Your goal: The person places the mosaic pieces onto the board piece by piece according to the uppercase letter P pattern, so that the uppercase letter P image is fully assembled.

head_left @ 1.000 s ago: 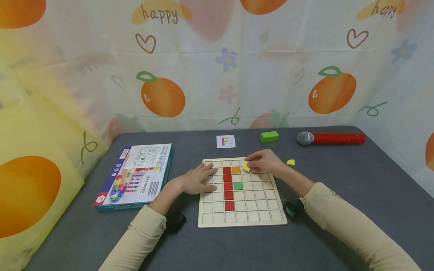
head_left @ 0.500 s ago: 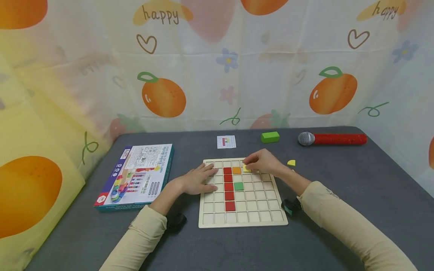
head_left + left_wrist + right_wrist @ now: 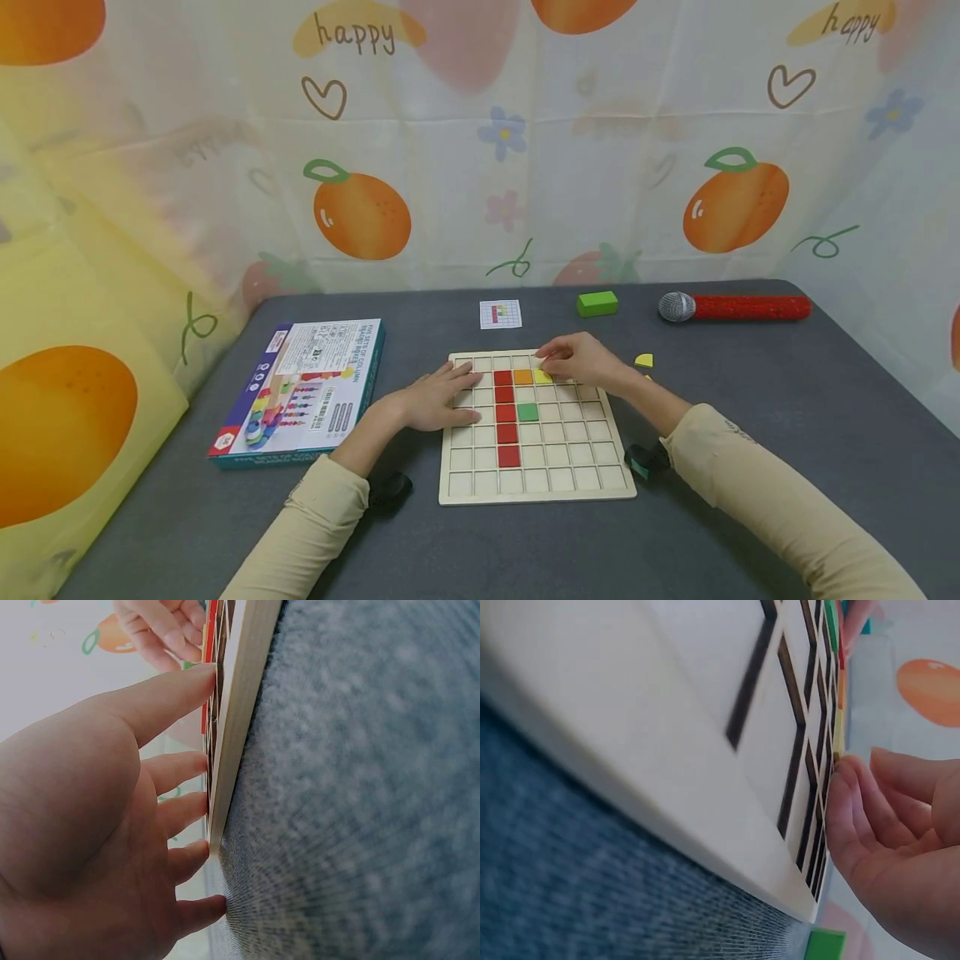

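A pale wooden grid board [image 3: 537, 500] lies on the grey table, with a column of red tiles [image 3: 506, 413] in its cells. A green tile [image 3: 528, 412] and an orange tile [image 3: 522, 377] sit to the right of the column. Beside the orange one is a yellow tile [image 3: 542, 377], lying in a cell. My right hand [image 3: 585, 360] has its fingertips at that yellow tile; in the right wrist view the thumb stands apart from the bent fingers. My left hand [image 3: 429, 402] rests with spread fingers on the board's left side.
Behind the board lie a small printed pattern card [image 3: 500, 314], a green block [image 3: 597, 303] and a red microphone [image 3: 738, 307]. A yellow piece [image 3: 643, 360] lies right of the board, near my right forearm. A flat printed box [image 3: 307, 383] is on the left.
The yellow tile, tilted in my right fingers a second ago, now lies flat in the cell beside the orange tile. My right fingers have loosened from it. My left hand stays put.
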Motion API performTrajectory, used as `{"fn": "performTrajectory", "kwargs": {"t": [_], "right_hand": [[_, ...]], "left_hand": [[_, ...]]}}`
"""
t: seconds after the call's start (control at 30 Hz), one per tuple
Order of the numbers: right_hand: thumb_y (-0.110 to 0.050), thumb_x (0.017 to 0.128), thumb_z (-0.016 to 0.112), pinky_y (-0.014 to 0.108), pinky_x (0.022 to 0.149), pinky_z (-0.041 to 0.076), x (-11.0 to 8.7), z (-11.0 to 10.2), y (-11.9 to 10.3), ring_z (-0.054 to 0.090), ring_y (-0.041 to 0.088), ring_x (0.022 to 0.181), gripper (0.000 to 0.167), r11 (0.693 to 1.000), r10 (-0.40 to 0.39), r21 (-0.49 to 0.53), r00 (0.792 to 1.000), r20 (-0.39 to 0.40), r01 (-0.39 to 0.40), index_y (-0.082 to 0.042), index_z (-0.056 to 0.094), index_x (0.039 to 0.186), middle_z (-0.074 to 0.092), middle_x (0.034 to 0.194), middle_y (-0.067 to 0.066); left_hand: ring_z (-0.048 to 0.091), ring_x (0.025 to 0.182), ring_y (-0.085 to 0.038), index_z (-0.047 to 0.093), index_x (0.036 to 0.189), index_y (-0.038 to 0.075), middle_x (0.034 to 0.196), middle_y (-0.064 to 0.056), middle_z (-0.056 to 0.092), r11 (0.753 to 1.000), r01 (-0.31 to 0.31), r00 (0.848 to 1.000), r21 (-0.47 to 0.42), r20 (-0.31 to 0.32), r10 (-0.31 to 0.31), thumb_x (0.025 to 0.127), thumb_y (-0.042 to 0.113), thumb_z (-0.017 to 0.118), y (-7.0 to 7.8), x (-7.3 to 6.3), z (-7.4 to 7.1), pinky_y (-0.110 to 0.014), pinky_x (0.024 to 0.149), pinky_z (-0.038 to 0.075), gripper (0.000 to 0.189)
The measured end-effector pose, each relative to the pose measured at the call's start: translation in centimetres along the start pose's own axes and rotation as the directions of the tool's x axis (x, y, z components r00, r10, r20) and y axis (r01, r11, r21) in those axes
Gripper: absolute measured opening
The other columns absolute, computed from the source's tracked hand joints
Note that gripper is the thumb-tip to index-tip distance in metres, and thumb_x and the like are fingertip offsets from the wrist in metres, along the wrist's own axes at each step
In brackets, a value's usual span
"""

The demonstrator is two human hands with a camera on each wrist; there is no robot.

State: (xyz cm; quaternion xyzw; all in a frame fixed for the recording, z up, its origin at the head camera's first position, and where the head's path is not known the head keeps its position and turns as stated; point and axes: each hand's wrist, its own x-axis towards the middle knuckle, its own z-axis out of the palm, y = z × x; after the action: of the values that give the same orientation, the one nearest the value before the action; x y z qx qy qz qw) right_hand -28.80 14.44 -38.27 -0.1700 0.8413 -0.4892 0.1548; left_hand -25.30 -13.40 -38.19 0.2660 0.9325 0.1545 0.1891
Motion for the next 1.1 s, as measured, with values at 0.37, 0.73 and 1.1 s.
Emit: {"fn": "performTrajectory", "kwargs": {"t": [0.37, 0.73, 1.1], "right_hand": [[-0.018, 0.104, 0.041, 0.031, 0.090, 0.047, -0.8, -3.4, 1.0, 0.059, 0.018, 0.099, 0.048, 0.885, 0.118, 0.438, 0.987, 0.112, -0.156, 0.012, 0.035, 0.140, 0.057, 0.119, 0.018], [-0.025, 0.104, 0.042, 0.030, 0.097, 0.042, -2.8, -6.6, 2.4, 0.056, 0.020, 0.114, 0.056, 0.868, 0.156, 0.468, 0.986, 0.065, -0.168, 0.011, 0.028, 0.144, 0.054, 0.123, 0.014], [-0.023, 0.104, 0.042, 0.027, 0.095, 0.043, -4.7, -8.7, 4.3, 0.056, 0.014, 0.112, 0.057, 0.900, 0.150, 0.404, 0.986, 0.072, -0.166, 0.012, 0.024, 0.145, 0.053, 0.128, 0.014]], "left_hand": [[0.003, 0.144, -0.031, 0.027, 0.152, 0.014, 0.158, -0.008, 0.014, 1.000, -0.005, 1.000, 0.001, 0.000, 0.005, 0.094, 0.046, 0.055, 0.1, -0.1, 0.0, -0.056, 0.110, 0.011, 0.071], [0.003, 0.144, -0.030, 0.028, 0.152, 0.014, 0.158, -0.007, 0.014, 1.000, 0.001, 1.000, 0.009, 0.001, -0.001, 0.094, 0.046, 0.055, -0.1, 0.1, 0.1, -0.055, 0.110, 0.011, 0.071], [0.004, 0.144, -0.030, 0.029, 0.151, 0.015, 0.158, -0.008, 0.016, 1.000, 0.006, 1.000, 0.013, -0.008, -0.006, 0.094, 0.046, 0.055, -0.1, 0.1, 0.2, -0.054, 0.110, 0.011, 0.071]]}}
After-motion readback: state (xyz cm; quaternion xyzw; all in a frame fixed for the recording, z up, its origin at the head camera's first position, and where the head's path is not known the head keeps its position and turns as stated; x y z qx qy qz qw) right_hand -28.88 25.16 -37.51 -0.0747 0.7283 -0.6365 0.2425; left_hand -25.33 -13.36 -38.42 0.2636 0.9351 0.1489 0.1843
